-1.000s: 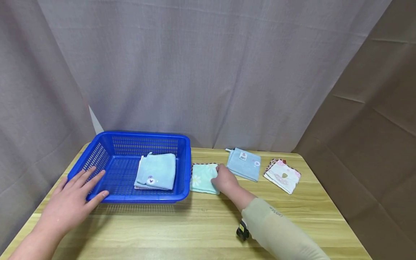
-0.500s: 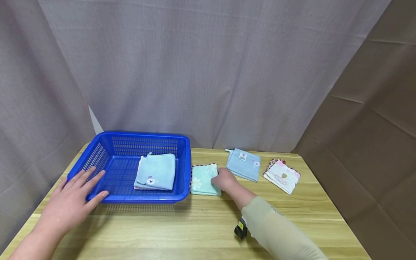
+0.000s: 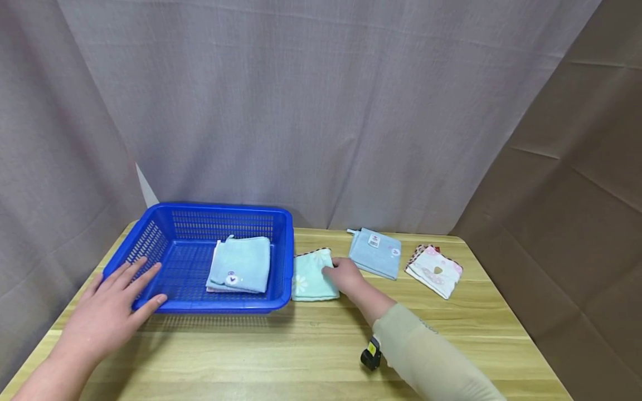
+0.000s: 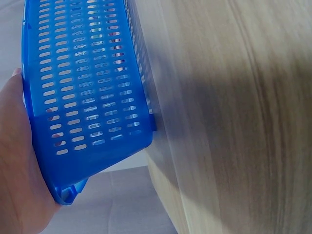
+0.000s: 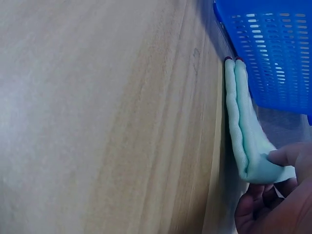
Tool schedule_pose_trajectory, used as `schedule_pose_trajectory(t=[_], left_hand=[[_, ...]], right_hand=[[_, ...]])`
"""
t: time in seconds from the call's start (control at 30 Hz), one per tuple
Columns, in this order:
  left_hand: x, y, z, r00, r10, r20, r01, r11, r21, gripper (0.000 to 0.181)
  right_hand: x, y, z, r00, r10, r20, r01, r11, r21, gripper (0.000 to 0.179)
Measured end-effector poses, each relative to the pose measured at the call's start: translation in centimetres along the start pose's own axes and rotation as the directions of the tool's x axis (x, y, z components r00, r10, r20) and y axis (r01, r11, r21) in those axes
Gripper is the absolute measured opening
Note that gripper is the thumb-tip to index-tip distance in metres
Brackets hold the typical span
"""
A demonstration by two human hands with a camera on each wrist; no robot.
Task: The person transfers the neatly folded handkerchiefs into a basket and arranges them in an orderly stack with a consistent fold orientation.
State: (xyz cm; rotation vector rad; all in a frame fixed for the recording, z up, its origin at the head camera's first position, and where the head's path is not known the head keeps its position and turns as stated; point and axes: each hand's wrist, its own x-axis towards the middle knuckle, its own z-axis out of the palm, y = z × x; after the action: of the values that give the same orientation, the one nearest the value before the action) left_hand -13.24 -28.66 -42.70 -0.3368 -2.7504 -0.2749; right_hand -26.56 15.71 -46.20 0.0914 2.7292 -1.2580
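Lying leftward from the nearer right hand (image 3: 347,276), by whose thumb and fingers its right edge is pinched, a folded, squarish mint-green cloth (image 3: 315,277) is closely flanked by a blue perforated plastic basket (image 3: 215,306), the latter's near-left rim touched by the spread-fingered left hand (image 3: 109,307).

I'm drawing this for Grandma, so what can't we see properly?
Head view: what lies under the light-blue cloth in the basket; that cloth mostly covers it.
Head view: the print on the white label; too small to read.
Left wrist view: part of the left hand; left edge cuts it off.
Right wrist view: part of the right hand holding green cloth; right edge cuts it off.
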Motion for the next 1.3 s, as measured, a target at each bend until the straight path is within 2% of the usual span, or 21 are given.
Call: schedule_pose_trajectory(t=[0.27,0.43,0.6,0.97,1.3], left_hand=[[0.0,0.1,-0.1,1.0,-0.004,0.005,0.004,1.0,-0.002,0.066],[0.1,0.1,-0.1,1.0,-0.005,0.009,0.005,1.0,0.003,0.066],[0.1,0.1,-0.2,1.0,-0.001,0.008,0.001,1.0,0.005,0.067],[0.0,0.1,-0.1,1.0,-0.001,0.005,0.001,1.0,-0.004,0.066],[0.0,0.1,-0.2,1.0,0.0,0.005,0.0,1.0,0.002,0.067]], right_hand=[[-0.5,-0.3,0.0,0.997,-0.049,-0.059,0.051,0.998,0.025,0.029],[-0.8,-0.5,-0.1,0.987,-0.116,-0.112,0.118,0.993,0.01,0.028],[-1.0,-0.6,-0.1,0.989,-0.102,-0.111,0.106,0.994,0.023,0.03],[-1.6,-0.5,-0.4,0.976,-0.145,-0.161,0.16,0.983,0.087,0.036],[-2.3,-0.2,-1.1,0.971,-0.107,-0.216,0.147,0.973,0.179,0.033]])
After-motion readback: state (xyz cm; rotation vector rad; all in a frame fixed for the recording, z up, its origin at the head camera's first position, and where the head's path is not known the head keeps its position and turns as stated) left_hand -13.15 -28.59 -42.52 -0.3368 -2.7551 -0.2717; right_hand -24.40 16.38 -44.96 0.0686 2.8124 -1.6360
